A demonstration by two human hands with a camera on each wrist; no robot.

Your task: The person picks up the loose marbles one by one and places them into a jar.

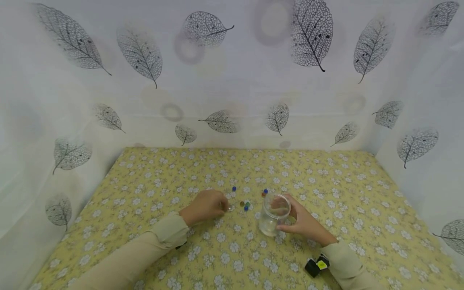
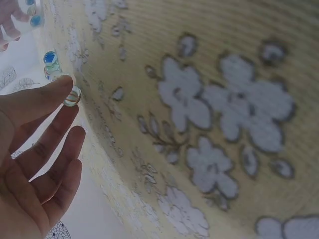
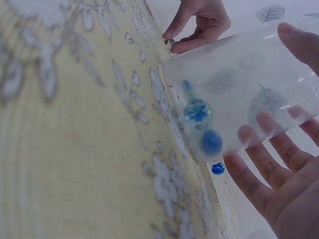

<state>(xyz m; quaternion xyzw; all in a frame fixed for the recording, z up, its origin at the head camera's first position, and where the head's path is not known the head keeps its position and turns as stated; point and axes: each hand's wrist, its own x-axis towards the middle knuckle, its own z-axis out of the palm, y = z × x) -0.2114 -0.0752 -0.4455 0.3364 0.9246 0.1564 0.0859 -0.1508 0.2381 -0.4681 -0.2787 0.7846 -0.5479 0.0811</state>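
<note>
Near the middle of the head view, the left hand [image 1: 208, 205] pinches a clear glass marble with a coloured swirl [image 2: 72, 96] between thumb and forefinger, its other fingers loosely bent and apart. Something this round and slick should be gripped across its widest part with the finger pads, lightly, since squeezing off-centre would likely shoot it away; a straight lift would be safest. Just right of centre, the right hand [image 1: 303, 222] grips a clear jar [image 1: 269, 224], thumb on the near side and fingers spread round the far side, the mouth facing up; a steady hold there seems wise. The tight spot is between the hands, where an amber marble [image 1: 242, 204], a green marble [image 1: 247, 204] and a blue marble [image 1: 246, 208] sit close together, so a low sideways sweep could scatter them. The flowered tablecloth [image 1: 344, 181] offers bare room at left and right of the frame; its far edge meets the leaf-print curtain [image 1: 235, 92], well beyond both hands.
</note>
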